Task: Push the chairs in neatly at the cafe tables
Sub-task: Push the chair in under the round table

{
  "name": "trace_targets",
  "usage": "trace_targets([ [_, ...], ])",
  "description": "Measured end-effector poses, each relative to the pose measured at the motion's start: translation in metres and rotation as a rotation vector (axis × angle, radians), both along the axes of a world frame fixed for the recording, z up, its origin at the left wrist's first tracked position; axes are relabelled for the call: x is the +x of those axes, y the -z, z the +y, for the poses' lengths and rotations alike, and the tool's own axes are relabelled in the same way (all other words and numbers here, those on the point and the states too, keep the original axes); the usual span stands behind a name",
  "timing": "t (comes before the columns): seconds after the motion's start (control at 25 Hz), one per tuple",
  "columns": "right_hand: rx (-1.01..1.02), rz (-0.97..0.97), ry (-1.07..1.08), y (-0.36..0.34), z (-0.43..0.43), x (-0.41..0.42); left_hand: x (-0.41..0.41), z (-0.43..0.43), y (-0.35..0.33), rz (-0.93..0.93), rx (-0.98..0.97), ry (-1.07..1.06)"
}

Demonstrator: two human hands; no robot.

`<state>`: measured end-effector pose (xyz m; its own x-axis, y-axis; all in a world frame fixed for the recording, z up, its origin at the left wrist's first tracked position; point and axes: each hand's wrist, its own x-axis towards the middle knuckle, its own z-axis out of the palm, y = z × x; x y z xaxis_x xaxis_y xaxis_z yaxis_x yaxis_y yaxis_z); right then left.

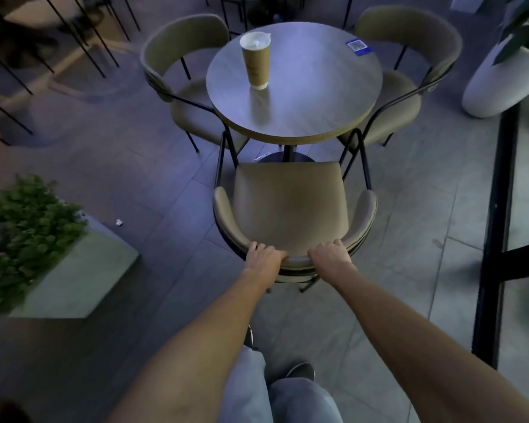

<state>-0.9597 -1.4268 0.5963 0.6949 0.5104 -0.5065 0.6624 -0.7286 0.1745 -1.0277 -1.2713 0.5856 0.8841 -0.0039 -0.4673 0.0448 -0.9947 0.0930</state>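
A tan padded chair (290, 203) with a curved backrest and black metal legs stands in front of me, facing a round grey cafe table (312, 96). Its seat front stops just short of the table's near edge. My left hand (264, 254) grips the top of the backrest left of centre. My right hand (330, 253) grips it right of centre. Two matching chairs sit at the table, one at the left (177, 56) and one at the right (409, 44), both with seats partly under the tabletop.
A tall paper cup (255, 62) and a blue QR sticker (359, 45) are on the table. A concrete planter with green leaves (74, 270) sits at my left. A black metal post (498, 224) and a white pot (495, 83) stand at right. Paper scrap (119, 222) lies on the floor.
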Motion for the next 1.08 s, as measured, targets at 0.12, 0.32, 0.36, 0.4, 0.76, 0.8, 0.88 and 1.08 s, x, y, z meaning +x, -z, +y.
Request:
trace_targets([
  [0.12,0.001,-0.013,-0.023,0.001,-0.006,-0.001,-0.003,-0.003,0.002,-0.006,-0.012,-0.007],
  [0.32,-0.002,0.005,-0.026,0.002,-0.012,-0.005,-0.009,-0.012,0.002,-0.006,-0.049,-0.029],
  [0.36,-0.001,0.003,-0.032,0.001,-0.012,-0.005,-0.01,-0.013,0.003,-0.008,-0.048,-0.03],
  [0.4,-0.002,0.004,-0.036,0.001,-0.013,-0.006,-0.011,-0.015,0.002,-0.007,-0.042,-0.027],
  [0.76,0.001,0.028,0.0,0.002,-0.023,-0.02,-0.022,-0.025,-0.001,-0.032,-0.048,-0.016],
  [0.8,0.002,0.027,0.006,0.001,-0.024,-0.021,-0.023,-0.026,-0.002,-0.036,-0.049,-0.017],
  [0.88,0.008,0.017,0.007,0.002,-0.026,-0.023,-0.024,-0.027,-0.003,-0.039,-0.047,-0.015],
  [1.08,0.018,0.033,0.03,0.001,-0.028,-0.029,-0.031,-0.03,-0.003,-0.032,-0.051,-0.013],
])
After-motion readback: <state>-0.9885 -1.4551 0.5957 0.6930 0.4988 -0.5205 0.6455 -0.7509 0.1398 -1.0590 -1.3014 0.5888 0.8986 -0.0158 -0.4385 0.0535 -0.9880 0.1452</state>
